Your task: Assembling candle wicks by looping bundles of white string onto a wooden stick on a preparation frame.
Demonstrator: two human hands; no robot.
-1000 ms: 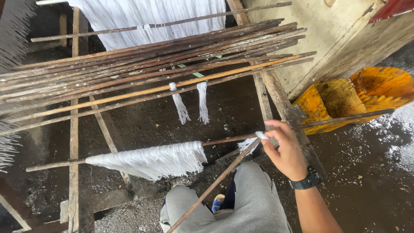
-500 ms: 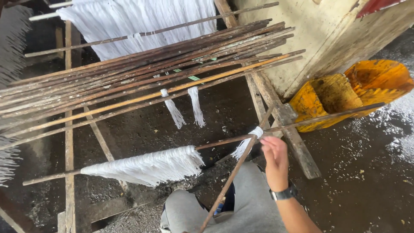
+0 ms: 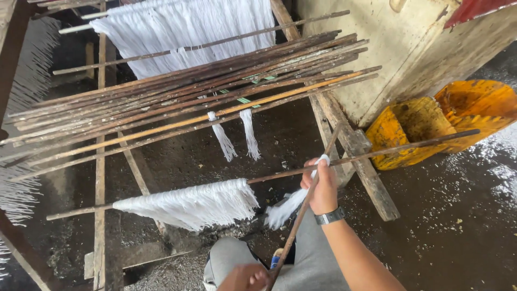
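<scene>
My right hand [image 3: 323, 188], with a dark watch on its wrist, is closed on a small bunch of white strands [image 3: 284, 210] where a long thin stick [image 3: 409, 146] crosses the rack. A wide fringe of white strands [image 3: 188, 205] hangs from that same stick further left. My left hand [image 3: 245, 277] at the bottom edge grips the lower end of a second thin stick [image 3: 301, 215], which slants up past my right hand. My grey-trousered knees are below.
A pile of long wooden sticks [image 3: 188, 91] lies across the wooden rack [image 3: 99, 161], with two small white tufts [image 3: 237, 137] hanging. A curtain of white strands [image 3: 177, 27] hangs behind. Yellow tub [image 3: 414, 129] and orange tub [image 3: 474, 105] stand right, by a wall; the floor is wet.
My right hand has slid left and lower along the long stick, gathering the small bunch of strands under it. My left hand has come into view holding the slanted stick.
</scene>
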